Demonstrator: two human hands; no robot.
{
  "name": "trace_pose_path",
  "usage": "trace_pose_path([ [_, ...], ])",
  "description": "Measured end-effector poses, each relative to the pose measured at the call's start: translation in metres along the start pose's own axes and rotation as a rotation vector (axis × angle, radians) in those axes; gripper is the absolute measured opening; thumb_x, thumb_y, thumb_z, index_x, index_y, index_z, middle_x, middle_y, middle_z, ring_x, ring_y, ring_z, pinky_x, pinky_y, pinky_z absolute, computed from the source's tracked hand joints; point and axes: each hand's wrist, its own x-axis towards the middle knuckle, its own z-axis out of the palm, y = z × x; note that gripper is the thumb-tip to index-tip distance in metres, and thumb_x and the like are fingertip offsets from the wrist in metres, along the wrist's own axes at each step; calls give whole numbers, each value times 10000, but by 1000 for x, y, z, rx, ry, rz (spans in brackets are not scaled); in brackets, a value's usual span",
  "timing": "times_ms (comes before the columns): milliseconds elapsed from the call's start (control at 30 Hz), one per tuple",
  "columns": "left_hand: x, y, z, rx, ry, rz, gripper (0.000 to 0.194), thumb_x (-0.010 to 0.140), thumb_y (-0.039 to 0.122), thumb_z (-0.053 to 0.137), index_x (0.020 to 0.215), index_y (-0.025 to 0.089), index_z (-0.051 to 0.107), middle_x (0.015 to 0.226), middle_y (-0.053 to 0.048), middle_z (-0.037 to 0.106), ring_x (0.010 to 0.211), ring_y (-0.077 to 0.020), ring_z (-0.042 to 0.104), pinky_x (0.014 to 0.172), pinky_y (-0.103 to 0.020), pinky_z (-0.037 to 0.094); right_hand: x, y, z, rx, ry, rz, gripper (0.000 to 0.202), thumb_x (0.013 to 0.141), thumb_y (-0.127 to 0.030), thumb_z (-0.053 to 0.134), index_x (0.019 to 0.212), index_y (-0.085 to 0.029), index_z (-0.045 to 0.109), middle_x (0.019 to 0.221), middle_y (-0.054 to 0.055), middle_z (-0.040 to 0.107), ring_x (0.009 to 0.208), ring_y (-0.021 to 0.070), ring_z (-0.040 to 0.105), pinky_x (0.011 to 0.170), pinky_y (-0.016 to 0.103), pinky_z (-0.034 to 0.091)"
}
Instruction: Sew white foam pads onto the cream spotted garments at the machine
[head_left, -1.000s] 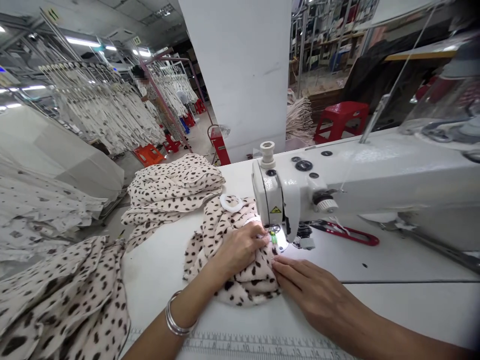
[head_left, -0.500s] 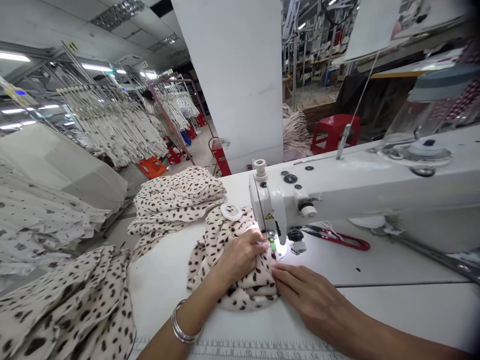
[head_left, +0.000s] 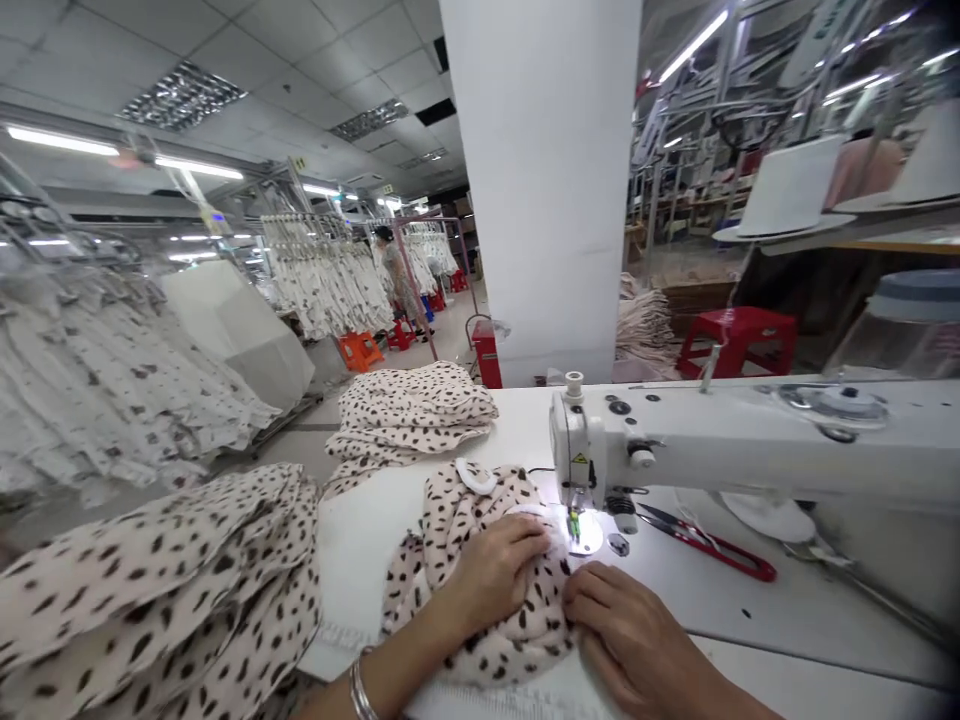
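A pale fleecy fabric piece with dark spots [head_left: 472, 500] lies bunched on the sewing table, just left of the lit presser foot [head_left: 575, 525] of a white sewing machine [head_left: 675, 430]. My left hand [head_left: 495, 570], with a silver bangle at the wrist, presses on this fabric with fingers bent and closed over its folds. At the fabric's right edge, my right hand [head_left: 626, 615] has its fingers curled in and pinching the edge; the thumb is mostly hidden. A white ring-shaped piece [head_left: 477, 477] rests on top of the fabric.
Red-handled thread snips [head_left: 712, 550] lie under the machine arm. Spotted fabric piles sit behind [head_left: 412, 410] and at the left [head_left: 165, 590]. A ruler strip [head_left: 487, 700] runs along the front edge. Beyond are a pillar [head_left: 551, 200], hanging garments and a person [head_left: 397, 270].
The view has tilted up, so the scene sits lower and further right. The fabric has shifted slightly left, away from the presser foot. My right fingers are more curled than before.
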Motion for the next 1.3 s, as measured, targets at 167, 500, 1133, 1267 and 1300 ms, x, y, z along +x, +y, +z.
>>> trace_pose_path([
  [167,-21,28,-20,-46,4,-307,279,906,88,483,1111,164,657,1144,-77,673,1080,-152,632,948,-303,548,3,-8,-7,50,-131,179,250,925,-236,444,683,-215,499,713,22,596,684,155,598,623,265,508],
  [500,70,-48,-78,197,-617,-549,269,901,306,643,1107,134,618,1109,-83,639,986,-215,635,856,-419,543,40,-22,12,-120,-169,616,197,815,-369,593,798,-183,528,823,92,615,764,243,626,591,291,439],
  [1133,80,19,-157,99,-465,-696,326,844,151,554,1170,130,558,800,-57,665,598,-189,643,569,-309,519,45,-53,-5,-97,242,342,315,938,-171,278,1130,-248,515,900,51,569,633,159,589,531,242,439],
  [1267,89,66,-188,-12,-336,-731,410,779,145,452,1165,137,589,574,-33,621,379,-195,571,444,-282,443,58,-70,-26,-150,343,269,257,915,-186,347,882,-246,595,914,58,489,637,157,530,507,239,390],
  [1300,92,77,-191,-42,-310,-736,425,772,153,441,1166,136,599,536,-27,607,369,-195,566,446,-278,439,61,-75,-30,-155,367,263,254,917,-196,360,924,-246,609,917,62,486,673,169,540,529,247,409],
])
